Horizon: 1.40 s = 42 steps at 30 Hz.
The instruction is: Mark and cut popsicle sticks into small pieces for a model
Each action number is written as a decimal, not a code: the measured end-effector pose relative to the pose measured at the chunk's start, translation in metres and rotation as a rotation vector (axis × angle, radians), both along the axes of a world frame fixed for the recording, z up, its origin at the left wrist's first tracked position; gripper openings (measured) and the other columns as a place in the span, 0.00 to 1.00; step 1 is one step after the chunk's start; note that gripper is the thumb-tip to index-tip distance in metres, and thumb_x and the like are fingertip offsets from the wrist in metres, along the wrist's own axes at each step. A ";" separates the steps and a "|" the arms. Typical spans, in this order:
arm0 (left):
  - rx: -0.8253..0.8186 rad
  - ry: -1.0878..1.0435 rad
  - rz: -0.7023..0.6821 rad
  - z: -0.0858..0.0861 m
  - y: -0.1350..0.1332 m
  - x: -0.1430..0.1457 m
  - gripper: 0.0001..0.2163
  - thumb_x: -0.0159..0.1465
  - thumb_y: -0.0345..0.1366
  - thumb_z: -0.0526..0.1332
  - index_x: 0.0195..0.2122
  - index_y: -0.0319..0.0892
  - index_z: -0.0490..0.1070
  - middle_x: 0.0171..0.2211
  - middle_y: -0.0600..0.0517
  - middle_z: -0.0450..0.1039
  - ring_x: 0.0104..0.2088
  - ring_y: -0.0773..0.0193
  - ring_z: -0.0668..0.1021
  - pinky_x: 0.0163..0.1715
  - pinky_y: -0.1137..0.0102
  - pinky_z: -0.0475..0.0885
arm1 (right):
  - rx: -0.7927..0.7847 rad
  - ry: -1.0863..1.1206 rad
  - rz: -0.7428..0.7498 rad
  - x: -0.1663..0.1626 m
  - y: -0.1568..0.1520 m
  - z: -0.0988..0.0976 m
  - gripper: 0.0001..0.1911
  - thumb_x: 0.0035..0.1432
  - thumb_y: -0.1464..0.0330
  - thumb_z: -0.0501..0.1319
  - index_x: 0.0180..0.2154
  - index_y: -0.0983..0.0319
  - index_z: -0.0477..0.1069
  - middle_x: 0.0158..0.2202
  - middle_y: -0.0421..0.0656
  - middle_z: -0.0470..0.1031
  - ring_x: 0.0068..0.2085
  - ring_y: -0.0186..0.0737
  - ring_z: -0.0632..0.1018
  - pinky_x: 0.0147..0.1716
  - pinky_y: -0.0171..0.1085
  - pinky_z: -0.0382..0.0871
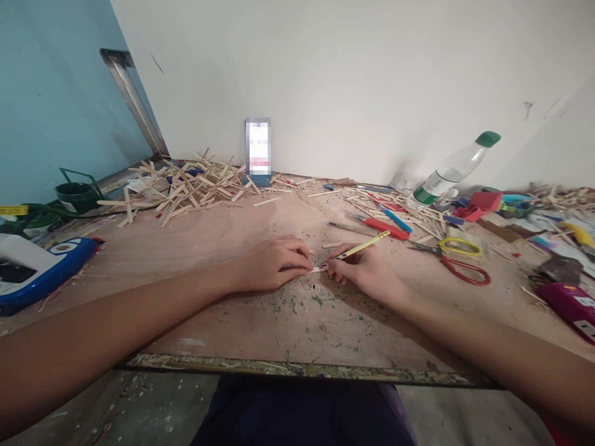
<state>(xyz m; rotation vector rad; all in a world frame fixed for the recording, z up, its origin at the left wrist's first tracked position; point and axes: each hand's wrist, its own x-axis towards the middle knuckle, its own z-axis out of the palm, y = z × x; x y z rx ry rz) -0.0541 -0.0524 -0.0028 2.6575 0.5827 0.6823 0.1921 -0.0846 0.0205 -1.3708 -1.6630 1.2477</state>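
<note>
My right hand [357, 269] is closed around a yellow pencil [362, 245], whose tip points down and left at a small pale wooden stick [318, 269]. The fingers of my left hand [276, 263] pin that stick's left end against the wooden table, covering most of it. Both hands rest on the tabletop, with only a small gap between their fingertips. Green crumbs are scattered just in front of them. Beyond my right hand lie a red utility knife [385, 228] and a blue pen-like tool [395, 218]. Scissors [458, 257] with yellow and red handles lie to its right.
A tangled heap of craft sticks [186, 189] covers the back left. A lit phone [258, 147] stands against the wall. A leaning plastic bottle [453, 173] is at the back right, a purple power strip [569, 306] at far right, a blue-and-white device [41, 272] at left.
</note>
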 end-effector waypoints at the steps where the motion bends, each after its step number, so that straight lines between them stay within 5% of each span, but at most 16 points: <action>1: 0.001 0.000 -0.001 0.000 0.000 0.000 0.11 0.75 0.36 0.59 0.48 0.44 0.82 0.48 0.46 0.79 0.47 0.58 0.80 0.50 0.66 0.72 | -0.004 0.004 0.001 0.000 0.000 0.000 0.04 0.50 0.68 0.66 0.30 0.61 0.76 0.24 0.40 0.77 0.23 0.35 0.74 0.24 0.35 0.71; 42: 0.013 0.008 -0.001 0.000 -0.001 0.000 0.10 0.75 0.35 0.59 0.48 0.43 0.82 0.47 0.47 0.79 0.47 0.60 0.80 0.50 0.67 0.72 | -0.029 0.045 -0.053 -0.007 -0.005 0.009 0.01 0.46 0.72 0.63 0.25 0.61 0.72 0.20 0.37 0.74 0.21 0.32 0.72 0.20 0.30 0.69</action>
